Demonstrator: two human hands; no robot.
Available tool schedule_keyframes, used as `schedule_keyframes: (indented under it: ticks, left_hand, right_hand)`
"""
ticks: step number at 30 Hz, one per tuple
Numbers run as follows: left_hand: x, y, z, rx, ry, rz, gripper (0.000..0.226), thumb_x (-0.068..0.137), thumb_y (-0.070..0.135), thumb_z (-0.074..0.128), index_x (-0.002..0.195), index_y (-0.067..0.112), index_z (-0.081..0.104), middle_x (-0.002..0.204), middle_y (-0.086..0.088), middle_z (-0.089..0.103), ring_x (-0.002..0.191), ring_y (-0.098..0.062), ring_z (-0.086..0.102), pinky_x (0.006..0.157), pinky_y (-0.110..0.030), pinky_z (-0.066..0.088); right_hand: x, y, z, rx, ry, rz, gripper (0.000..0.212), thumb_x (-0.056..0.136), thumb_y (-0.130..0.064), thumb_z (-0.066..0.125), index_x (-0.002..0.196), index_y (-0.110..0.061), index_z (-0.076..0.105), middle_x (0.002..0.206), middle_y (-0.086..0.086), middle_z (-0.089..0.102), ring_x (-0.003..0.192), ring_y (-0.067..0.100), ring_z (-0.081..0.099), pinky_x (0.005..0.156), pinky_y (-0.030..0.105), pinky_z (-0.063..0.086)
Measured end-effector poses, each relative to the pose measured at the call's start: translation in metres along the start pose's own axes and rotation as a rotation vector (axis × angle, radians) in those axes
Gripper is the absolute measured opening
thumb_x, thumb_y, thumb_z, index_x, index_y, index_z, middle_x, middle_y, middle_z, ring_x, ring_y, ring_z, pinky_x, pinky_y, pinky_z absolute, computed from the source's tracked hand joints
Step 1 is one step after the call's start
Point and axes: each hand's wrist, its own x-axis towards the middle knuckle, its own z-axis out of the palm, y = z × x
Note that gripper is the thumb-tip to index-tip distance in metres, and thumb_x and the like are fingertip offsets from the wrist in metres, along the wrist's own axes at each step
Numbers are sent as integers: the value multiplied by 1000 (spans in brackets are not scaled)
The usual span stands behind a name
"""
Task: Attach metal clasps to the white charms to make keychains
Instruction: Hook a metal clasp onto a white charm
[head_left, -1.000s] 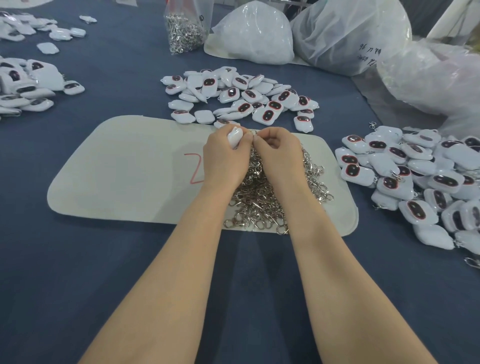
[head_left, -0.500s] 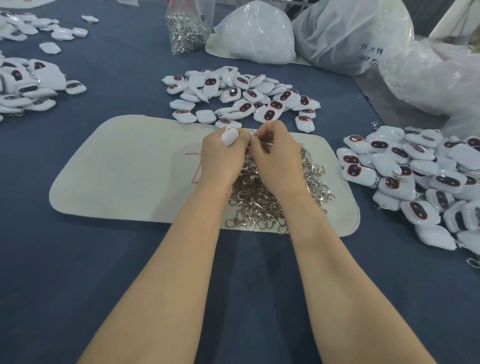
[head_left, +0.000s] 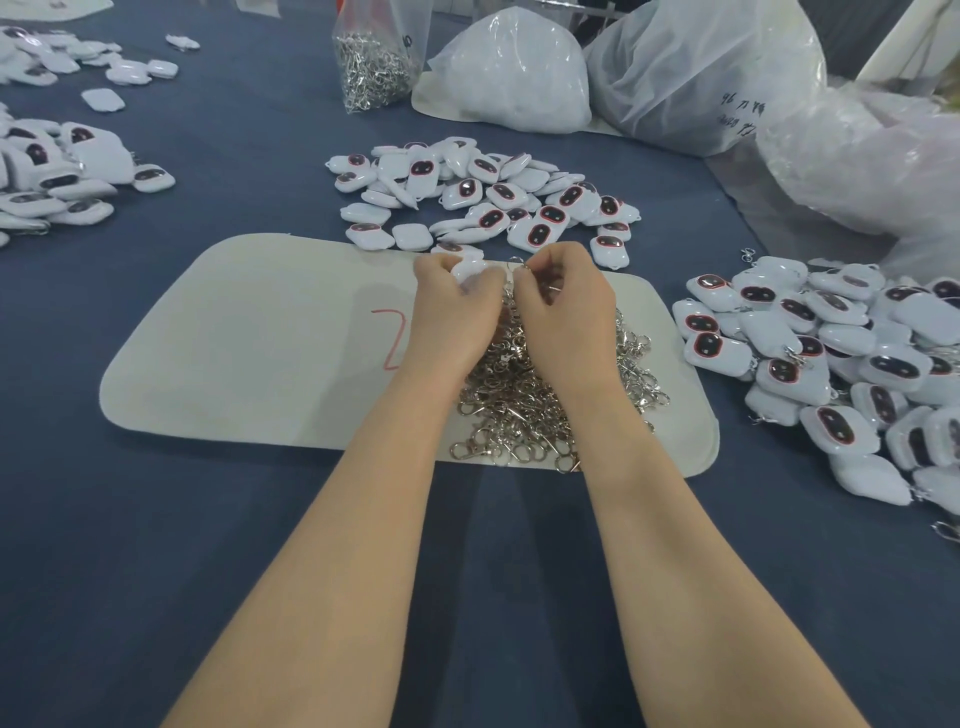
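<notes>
Both hands are drawn together, knuckles almost touching. The left hand (head_left: 457, 312) has its fingers curled round a smooth, glossy white charm (head_left: 470, 270), rounded like a pebble and mostly hidden in the grip. The right hand (head_left: 566, 312) pinches a thin silvery metal clasp (head_left: 522, 267) right beside the charm; whether the two parts touch is too small to make out.

Under both wrists lies a tangled heap of shiny clasps (head_left: 519, 410), partly covered by the forearms. It sits on a cream, felt-like mat (head_left: 249, 338) with rounded corners. Left of the left hand a red stroke (head_left: 389, 338) is drawn on the mat, a "2" or a "Z", its right part hidden by the hand.

Just beyond the fingertips is a loose pile of charms (head_left: 483, 197), white with dark oval windows rimmed in red. A bigger pile (head_left: 831, 353) lies off to the right of the right hand, cut by the edge. Farther beyond stands a clear bag of clasps (head_left: 371, 67) and a crinkled plastic sack (head_left: 696, 73) bearing dark handwriting I cannot read. The dark blue tablecloth (head_left: 156, 519) looks matte and woven.
</notes>
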Motion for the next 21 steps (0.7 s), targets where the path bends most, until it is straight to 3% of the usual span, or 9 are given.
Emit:
schedule_keyframes:
  ticks: [2,6,10,13,21]
  left_hand:
    - [1,1,-2,-45,-11,-39,18,90,14,47,100,20,33,87,-2,54,72,-16,62,67,-34,59]
    - [1,-1,-6,78,-69,43,20,87,18,60,90,30,45,97,1,58,92,-20,67,83,-46,56]
    - [1,-1,-7,156,-51,143,3,89,25,59,91,26,57,91,-2,64,75,-14,67,78,-49,56]
    - [2,-2,-6,263,-37,185,13,90,25,54,96,15,60,84,-3,61,77,-25,63,76,-45,52]
    - [4,-4,-5,269,-30,175,11,88,23,54,96,17,59,76,4,56,67,-18,54,66,-35,46]
  right_hand:
    - [1,2,-2,-13,9,8,11,90,-8,56,86,-16,52,73,-15,52,64,-14,50,62,5,39]
    - [3,5,-2,-44,22,8,11,90,-8,56,86,-17,51,74,-15,52,64,-12,49,62,4,38]
    - [3,6,-3,-47,24,0,10,90,-8,56,87,-17,51,74,-15,51,65,-14,49,63,4,38]
    - [3,6,-3,-48,23,-7,10,90,-9,56,87,-17,51,75,-16,52,67,-14,49,64,3,38]
    - [2,5,-1,-86,13,-33,12,90,-7,55,87,-18,50,75,-16,51,67,-5,50,63,3,37]
